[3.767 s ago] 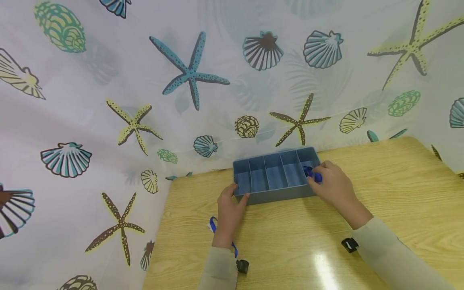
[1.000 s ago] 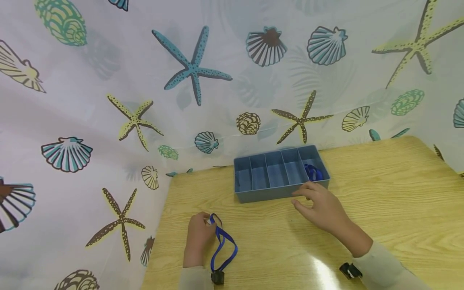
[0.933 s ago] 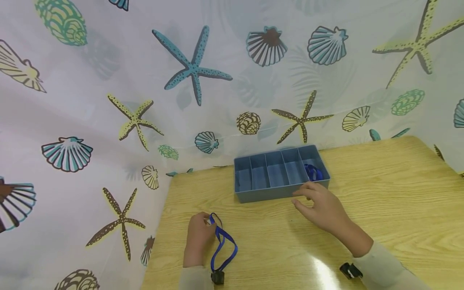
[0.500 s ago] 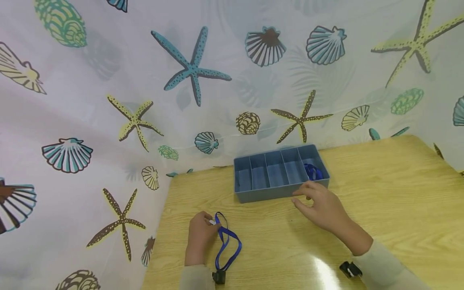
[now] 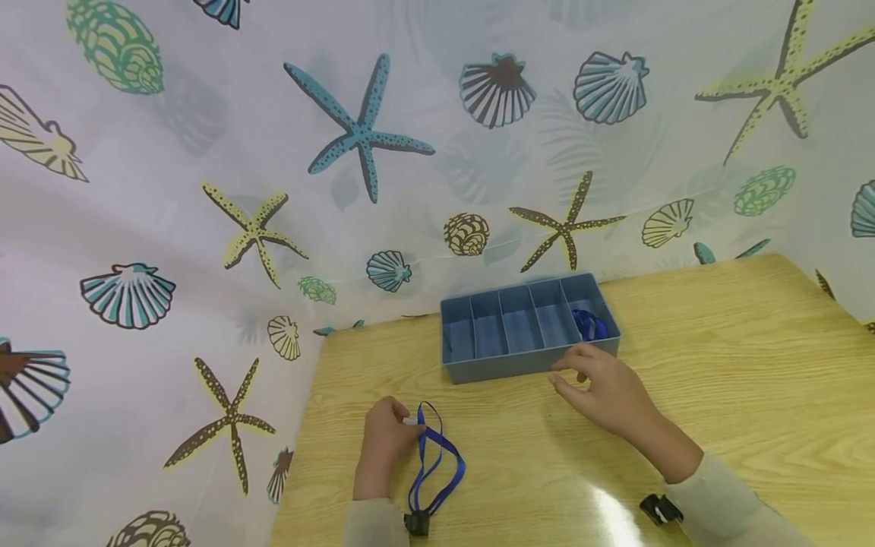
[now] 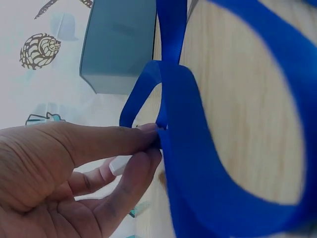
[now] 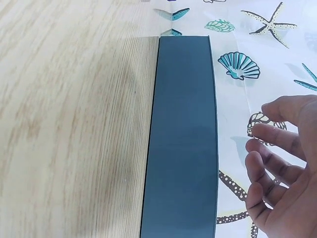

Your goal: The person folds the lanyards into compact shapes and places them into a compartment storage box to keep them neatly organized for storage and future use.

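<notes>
Between thumb and fingertip, my left hand [image 5: 388,441] pinches a blue ribbon [image 5: 453,475] above the table's left part. Its loops hang to the right of the hand and come close to the camera in the left wrist view. A small white piece [image 6: 119,164] shows behind the thumb there; what it is I cannot tell. My right hand [image 5: 604,387] hovers at the front right of a blue-grey compartment box [image 5: 519,366], fingers loosely bent and holding nothing. In the box's rightmost compartment lies a bundle of blue ribbon [image 5: 589,325]; the other compartments look bare.
The wooden table [image 5: 738,342] meets a white curtain [image 5: 424,228] printed with shells and starfish behind and at the left. The box stands close to that curtain. Black wrist mounts [image 5: 660,509] sit at both sleeves.
My left hand has let go of the box, moved down-left and taken the blue ribbon, then shifted slightly right with it. My right hand has left the ribbon bundle in the box and now stays still.
</notes>
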Demonstrator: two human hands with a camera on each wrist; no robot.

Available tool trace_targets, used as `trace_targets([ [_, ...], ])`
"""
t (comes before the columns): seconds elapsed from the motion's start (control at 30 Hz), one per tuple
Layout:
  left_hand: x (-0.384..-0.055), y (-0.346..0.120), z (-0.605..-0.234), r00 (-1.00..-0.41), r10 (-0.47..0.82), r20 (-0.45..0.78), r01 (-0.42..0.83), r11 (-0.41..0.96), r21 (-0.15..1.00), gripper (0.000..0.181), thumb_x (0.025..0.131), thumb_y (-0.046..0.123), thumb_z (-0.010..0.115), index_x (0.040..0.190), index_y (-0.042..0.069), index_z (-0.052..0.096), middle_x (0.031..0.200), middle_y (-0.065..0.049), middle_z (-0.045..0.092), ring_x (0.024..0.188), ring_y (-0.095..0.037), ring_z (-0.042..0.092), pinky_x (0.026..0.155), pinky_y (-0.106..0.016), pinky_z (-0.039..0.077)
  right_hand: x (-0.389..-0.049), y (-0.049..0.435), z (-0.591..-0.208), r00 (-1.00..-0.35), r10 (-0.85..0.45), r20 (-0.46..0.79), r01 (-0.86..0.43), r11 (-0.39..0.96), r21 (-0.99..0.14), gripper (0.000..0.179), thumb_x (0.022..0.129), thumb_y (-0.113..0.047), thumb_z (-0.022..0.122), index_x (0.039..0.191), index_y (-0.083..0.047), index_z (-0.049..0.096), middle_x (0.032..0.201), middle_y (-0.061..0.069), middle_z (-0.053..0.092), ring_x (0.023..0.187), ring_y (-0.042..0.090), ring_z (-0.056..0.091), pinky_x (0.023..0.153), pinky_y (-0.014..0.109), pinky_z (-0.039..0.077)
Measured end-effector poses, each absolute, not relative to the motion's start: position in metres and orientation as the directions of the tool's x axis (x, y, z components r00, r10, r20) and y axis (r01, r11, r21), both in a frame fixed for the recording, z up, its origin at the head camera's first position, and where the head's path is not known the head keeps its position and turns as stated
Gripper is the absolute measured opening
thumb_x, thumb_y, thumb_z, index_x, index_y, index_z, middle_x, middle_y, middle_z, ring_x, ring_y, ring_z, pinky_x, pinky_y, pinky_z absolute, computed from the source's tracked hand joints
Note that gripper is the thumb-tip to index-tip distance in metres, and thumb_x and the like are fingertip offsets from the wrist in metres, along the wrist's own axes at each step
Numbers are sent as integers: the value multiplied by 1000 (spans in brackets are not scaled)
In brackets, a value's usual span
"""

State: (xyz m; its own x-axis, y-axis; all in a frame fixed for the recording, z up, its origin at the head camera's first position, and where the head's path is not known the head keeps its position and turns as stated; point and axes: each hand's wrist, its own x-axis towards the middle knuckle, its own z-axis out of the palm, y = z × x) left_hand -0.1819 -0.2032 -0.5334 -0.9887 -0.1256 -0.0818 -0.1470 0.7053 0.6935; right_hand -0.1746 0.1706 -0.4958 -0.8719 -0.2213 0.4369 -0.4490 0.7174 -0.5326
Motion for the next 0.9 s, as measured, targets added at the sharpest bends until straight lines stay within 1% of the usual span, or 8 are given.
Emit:
trace_targets([
  [0.23,-181,-196,-532,-999,-35,-23,-40,660,751,31,77,3,92,91,1,65,85,-11,65,75,-18,58,64,-30,51,-174,169,-494,-868,-224,444,-456,714,-531,10,95,-23,81,102,-16,81,103,-3,72,76,7,56,58,22,45],
  [0.3,-181,-193,-529,-1000,1,-28,-21,636,771,27,79,5,92,90,3,68,85,-8,67,76,-17,61,65,-29,52,-174,169,-494,-870,-222,440,-453,711,-538,10,95,-23,81,103,-16,81,103,-3,72,76,7,56,58,22,46],
  [0.37,-181,-190,-526,-997,51,-56,-15,595,803,21,83,9,91,90,5,71,89,-8,69,78,-17,67,66,-30,56,-174,169,-495,-873,-223,434,-452,706,-546,10,96,-24,80,103,-16,81,104,-3,72,77,6,56,59,22,46],
  [0.47,-182,-185,-520,-986,133,-101,-18,518,855,15,88,14,88,93,6,76,98,-9,72,85,-20,76,72,-33,62,-174,167,-498,-878,-223,424,-447,699,-558,10,96,-24,80,103,-17,81,104,-3,72,77,7,57,59,22,45],
  [0.53,-181,-182,-516,-976,185,-113,-12,477,879,15,90,17,87,95,7,77,103,-11,73,88,-21,78,74,-34,63,-174,166,-499,-878,-228,420,-449,696,-561,10,97,-25,79,104,-18,81,104,-3,72,78,8,58,59,22,45],
  [0.63,-180,-176,-509,-967,235,-101,19,461,887,16,92,22,86,99,9,78,107,-11,73,91,-20,78,76,-34,62,-173,164,-498,-875,-238,421,-458,688,-563,10,96,-24,80,104,-17,81,102,-2,72,79,10,58,60,23,46],
  [0.77,-179,-165,-500,-957,281,-71,68,453,889,16,95,24,83,101,11,77,108,-9,72,92,-18,76,76,-32,62,-174,160,-498,-861,-266,434,-492,656,-572,11,97,-23,80,107,-18,80,105,-2,72,85,13,61,67,28,53],
  [0.9,-178,-151,-490,-949,313,-35,105,417,903,14,97,25,81,102,13,75,107,-7,72,91,-17,76,78,-31,62,-175,151,-497,-845,-327,423,-533,575,-621,17,102,-25,74,117,-19,79,115,-4,71,97,16,66,80,38,59],
])
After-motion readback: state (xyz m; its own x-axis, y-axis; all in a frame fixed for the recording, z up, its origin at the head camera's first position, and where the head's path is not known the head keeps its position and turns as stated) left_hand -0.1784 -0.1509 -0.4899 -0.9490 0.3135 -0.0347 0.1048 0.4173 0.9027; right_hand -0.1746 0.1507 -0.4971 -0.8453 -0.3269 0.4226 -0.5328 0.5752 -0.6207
